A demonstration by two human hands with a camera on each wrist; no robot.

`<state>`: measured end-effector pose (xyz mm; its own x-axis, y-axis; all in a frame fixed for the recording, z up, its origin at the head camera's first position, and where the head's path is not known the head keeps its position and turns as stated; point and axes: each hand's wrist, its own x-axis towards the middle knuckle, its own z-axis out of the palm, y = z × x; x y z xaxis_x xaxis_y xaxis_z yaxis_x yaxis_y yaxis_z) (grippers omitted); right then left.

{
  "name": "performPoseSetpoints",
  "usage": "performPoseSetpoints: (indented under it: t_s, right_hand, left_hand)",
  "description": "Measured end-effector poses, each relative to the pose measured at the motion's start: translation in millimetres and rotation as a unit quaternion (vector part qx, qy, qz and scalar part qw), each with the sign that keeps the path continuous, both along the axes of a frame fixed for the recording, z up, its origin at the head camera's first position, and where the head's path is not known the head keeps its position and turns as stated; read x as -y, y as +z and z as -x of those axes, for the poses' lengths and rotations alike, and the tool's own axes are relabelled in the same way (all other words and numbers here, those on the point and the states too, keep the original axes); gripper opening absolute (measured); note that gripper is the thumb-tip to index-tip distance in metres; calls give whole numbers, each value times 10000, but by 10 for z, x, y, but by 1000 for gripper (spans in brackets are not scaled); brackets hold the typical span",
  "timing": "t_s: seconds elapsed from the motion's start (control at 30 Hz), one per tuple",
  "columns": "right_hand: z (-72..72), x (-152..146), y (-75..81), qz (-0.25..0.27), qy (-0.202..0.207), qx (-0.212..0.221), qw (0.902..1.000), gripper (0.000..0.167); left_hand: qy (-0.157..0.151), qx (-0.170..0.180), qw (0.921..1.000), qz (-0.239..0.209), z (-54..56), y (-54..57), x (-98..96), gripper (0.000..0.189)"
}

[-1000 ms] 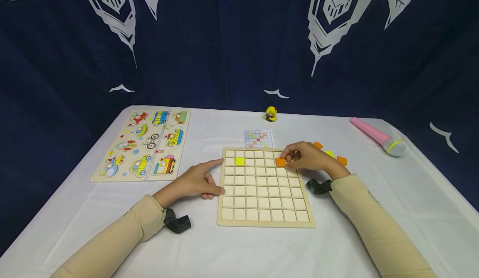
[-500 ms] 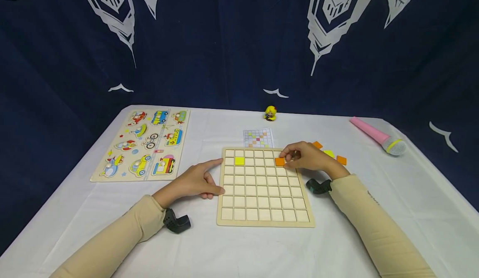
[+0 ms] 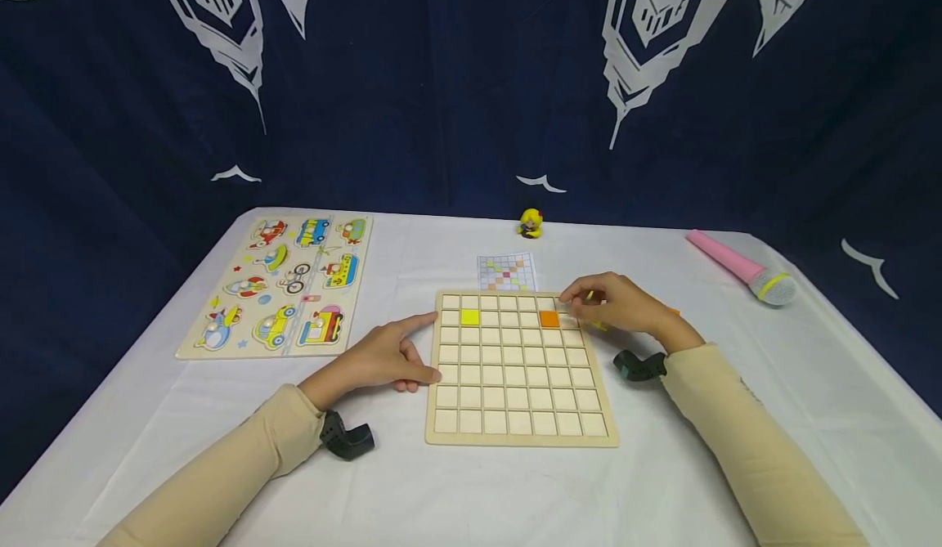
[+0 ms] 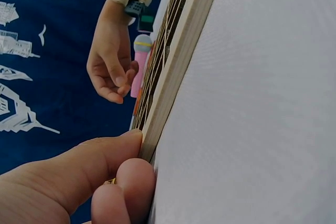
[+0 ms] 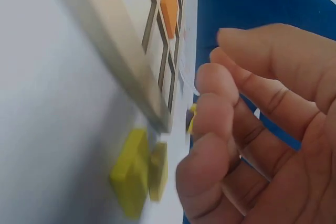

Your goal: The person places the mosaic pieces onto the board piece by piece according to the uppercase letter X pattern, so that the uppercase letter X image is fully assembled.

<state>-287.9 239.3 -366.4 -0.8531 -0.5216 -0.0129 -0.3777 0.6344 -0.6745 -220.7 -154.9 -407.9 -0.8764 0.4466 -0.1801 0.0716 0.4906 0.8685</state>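
A square wooden grid board [image 3: 524, 440] lies mid-table, with a yellow square tile [image 3: 469, 317] and an orange square tile [image 3: 549, 319] set in cells of its second row. My left hand [image 3: 383, 357] rests at the board's left edge, index finger and thumb spread along it, the other fingers bent under. Over the board's far right corner hovers my right hand [image 3: 621, 308], fingers loosely bent and nothing between them. In the right wrist view yellow tiles [image 5: 131, 174] lie beside the board's corner below that hand; the head view mostly hides them behind it.
Behind the board lies a printed colour-grid card [image 3: 506, 271], and a small yellow figurine [image 3: 530, 223] stands farther back. A vehicle picture puzzle [image 3: 283, 285] occupies the left side. At the far right is a pink toy microphone [image 3: 739, 267].
The right hand has let go of the orange tile, now flat in its cell, and moved off to the right, covering most of the loose tiles. The left hand stays put.
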Motion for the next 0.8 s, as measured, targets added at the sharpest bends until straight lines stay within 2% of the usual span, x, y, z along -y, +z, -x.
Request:
performPoseSetpoints:
  t_s: [0.17,0.5,0.8]
  right_hand:
    - [-38,-115,22,107,-176,22,9998,21]
    - [-31,-360,12,236,-215,172,9993,22]
    - [23,-514,-111,102,-47,207,9997,33]
  left_hand:
    - [5,12,10000,-33,4,2,-7,102]
    - [-21,18,10000,-4,5,20,2,102]
    - [-24,31,10000,5,-2,16,0,102]
